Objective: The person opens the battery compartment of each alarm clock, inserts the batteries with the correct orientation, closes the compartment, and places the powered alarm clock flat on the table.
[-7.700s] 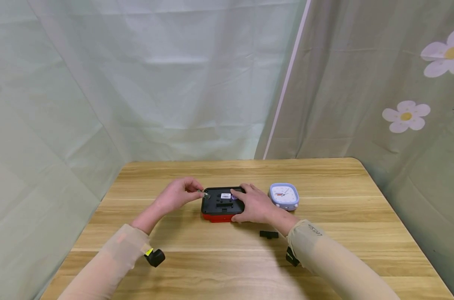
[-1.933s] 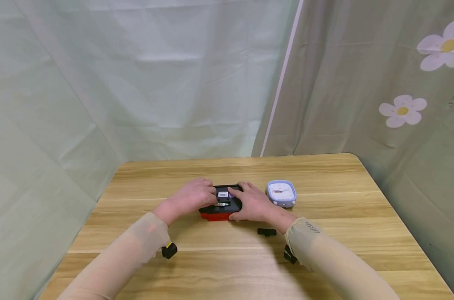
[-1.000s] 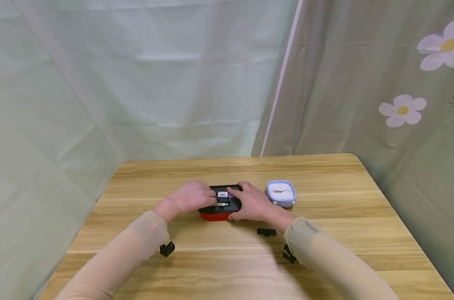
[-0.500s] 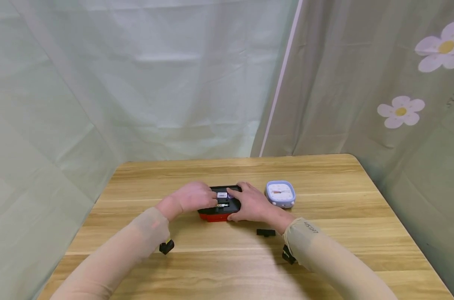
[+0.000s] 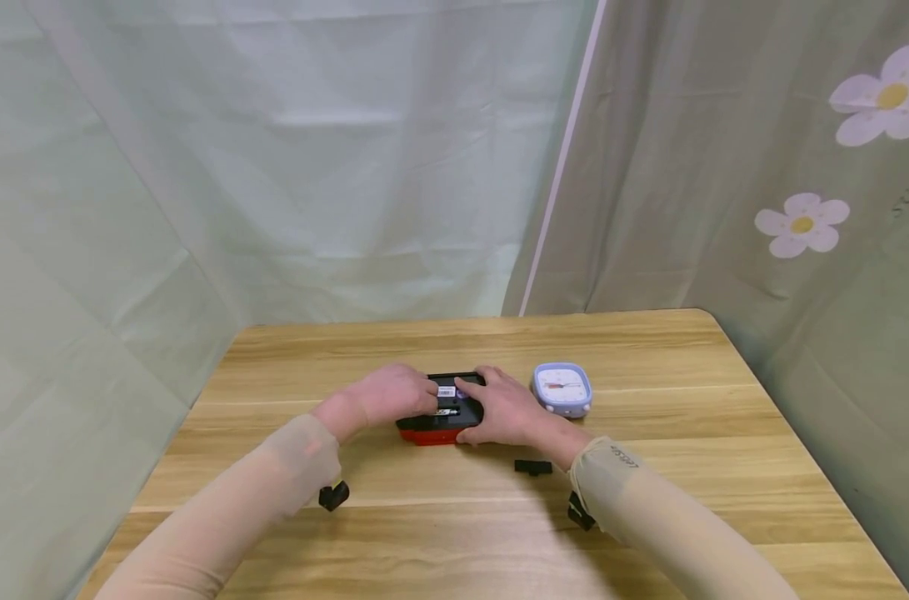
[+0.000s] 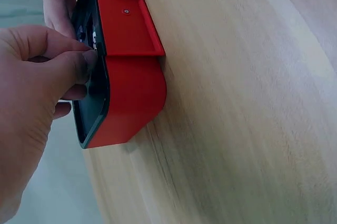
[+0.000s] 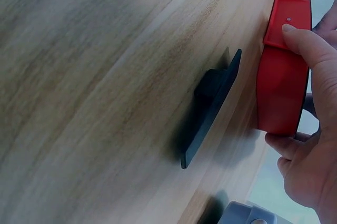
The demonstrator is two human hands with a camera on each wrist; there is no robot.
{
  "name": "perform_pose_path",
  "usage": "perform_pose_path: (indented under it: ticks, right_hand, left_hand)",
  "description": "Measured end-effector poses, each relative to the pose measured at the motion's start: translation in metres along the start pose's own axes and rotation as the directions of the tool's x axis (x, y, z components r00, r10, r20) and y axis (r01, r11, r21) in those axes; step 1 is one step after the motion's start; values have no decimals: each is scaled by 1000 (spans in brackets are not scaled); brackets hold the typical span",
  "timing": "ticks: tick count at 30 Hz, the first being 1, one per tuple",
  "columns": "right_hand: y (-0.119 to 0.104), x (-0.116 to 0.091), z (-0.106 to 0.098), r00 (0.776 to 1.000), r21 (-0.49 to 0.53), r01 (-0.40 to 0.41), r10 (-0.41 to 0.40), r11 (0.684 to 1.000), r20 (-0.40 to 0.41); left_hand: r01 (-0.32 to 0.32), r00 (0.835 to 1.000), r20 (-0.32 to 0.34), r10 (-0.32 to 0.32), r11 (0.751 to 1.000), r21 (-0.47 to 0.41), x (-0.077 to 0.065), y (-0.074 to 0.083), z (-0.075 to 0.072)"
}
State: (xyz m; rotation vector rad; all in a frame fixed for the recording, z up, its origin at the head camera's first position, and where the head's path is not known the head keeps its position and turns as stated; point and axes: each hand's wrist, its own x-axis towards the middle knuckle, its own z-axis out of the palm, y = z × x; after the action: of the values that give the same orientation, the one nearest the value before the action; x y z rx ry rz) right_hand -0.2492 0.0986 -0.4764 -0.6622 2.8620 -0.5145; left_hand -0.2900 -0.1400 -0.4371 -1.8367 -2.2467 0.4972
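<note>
A red box-shaped device (image 5: pixel 430 437) lies on the table with its black back, which carries a white barcode label, facing up. In the slot of that back sits a small battery (image 5: pixel 447 412), partly covered by fingers. My left hand (image 5: pixel 390 396) reaches in from the left; the left wrist view shows its thumb and forefinger pinching at the battery's near end (image 6: pixel 95 39). From the other side, my right hand (image 5: pixel 510 408) grips the device, with the thumb on its red side wall (image 7: pixel 281 87) and fingers over the back.
A small black battery cover (image 5: pixel 533 467) lies on the table in front of my right hand, its tab showing in the right wrist view. A light-blue alarm clock (image 5: pixel 562 387) stands face up right of the device. Curtains hang behind the wooden table (image 5: pixel 439 542).
Earlier my left hand held the battery above the device's upper left; now the battery is in the slot with the fingers at its end. My right hand keeps its grip.
</note>
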Motion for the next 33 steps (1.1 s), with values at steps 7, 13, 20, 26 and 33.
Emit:
perform_pose_path:
  ticks: [7, 13, 20, 26, 33]
  right_hand:
    - [1, 1, 2, 1000, -3, 2, -2, 1000, 0]
    - [1, 1, 1, 1000, -1, 3, -3, 1000, -1]
    - [0, -1, -1, 1000, -2, -2, 2, 1000, 7]
    - [1, -2, -2, 1000, 2, -4, 4, 1000, 8]
    - [1, 0, -1, 1000, -12, -8, 8, 1000, 2]
  left_hand:
    - [248, 965, 3, -264, 904, -349, -1, 3, 5]
    - [498, 850, 137, -509, 691, -524, 1, 9, 5]
    - [657, 730, 263, -631, 540, -526, 10, 13, 0]
    - [710, 684, 336, -647, 488, -507, 16, 15, -9]
    - [689, 694, 329, -640, 459, -561, 13, 12, -5]
